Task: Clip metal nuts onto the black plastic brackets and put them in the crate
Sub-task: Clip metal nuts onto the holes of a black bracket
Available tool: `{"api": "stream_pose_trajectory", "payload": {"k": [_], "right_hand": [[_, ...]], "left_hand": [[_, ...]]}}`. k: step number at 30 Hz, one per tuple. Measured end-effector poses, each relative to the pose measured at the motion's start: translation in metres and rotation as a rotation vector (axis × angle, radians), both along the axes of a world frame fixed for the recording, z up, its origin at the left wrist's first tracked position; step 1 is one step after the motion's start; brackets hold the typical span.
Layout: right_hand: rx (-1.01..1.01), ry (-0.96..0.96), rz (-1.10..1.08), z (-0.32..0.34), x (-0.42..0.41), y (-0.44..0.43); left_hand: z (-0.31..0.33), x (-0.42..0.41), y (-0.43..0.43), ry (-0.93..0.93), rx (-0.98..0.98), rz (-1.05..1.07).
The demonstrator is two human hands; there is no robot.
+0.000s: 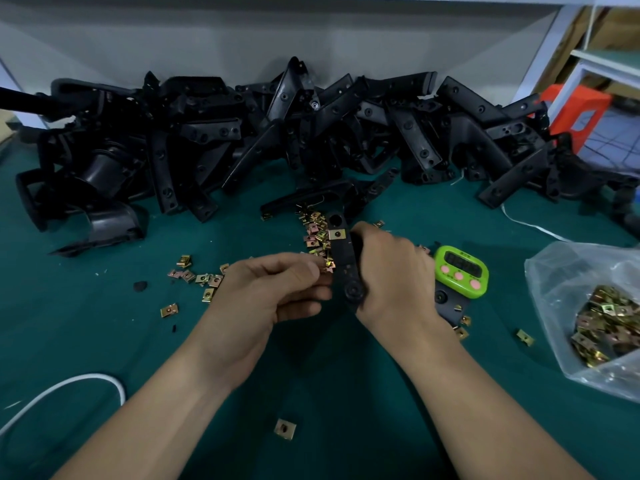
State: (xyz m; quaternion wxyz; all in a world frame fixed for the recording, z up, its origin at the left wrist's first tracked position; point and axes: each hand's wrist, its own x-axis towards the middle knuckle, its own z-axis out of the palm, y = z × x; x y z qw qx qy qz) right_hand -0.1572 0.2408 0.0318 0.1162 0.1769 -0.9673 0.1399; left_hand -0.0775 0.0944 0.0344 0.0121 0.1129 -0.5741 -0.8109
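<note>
We see the grip of the right hand (391, 271) curled tight round a black plastic bracket (344, 261), held upright just left of a green timer (462, 268) on the counter (104, 341). The left hand (273, 289) pinches a metal nut (327, 266) against the bracket's left edge. A second nut (336, 234) sits clipped near its top. Loose nuts (313, 230) lie left of the timer, a heap of brackets (277, 133) behind it, a clear bag of nuts (588, 306) to its right.
</note>
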Motion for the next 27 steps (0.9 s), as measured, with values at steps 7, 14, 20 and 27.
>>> {"api": "stream_pose_trajectory", "payload": {"k": [7, 14, 20, 27], "right_hand": [[0.006, -0.001, -0.002, 0.000, 0.000, -0.001], [-0.006, 0.004, -0.018, -0.001, 0.000, -0.001], [0.056, 0.033, -0.024, 0.001, 0.001, -0.005], [0.029, 0.058, -0.094, 0.001, 0.002, -0.004]], "left_hand": [[-0.001, 0.001, -0.001, 0.021, 0.009, -0.019], [0.006, 0.004, 0.006, 0.024, -0.112, 0.022], [0.008, 0.004, 0.014, -0.005, -0.135, 0.038], [0.007, 0.004, 0.018, -0.023, -0.140, 0.147]]}}
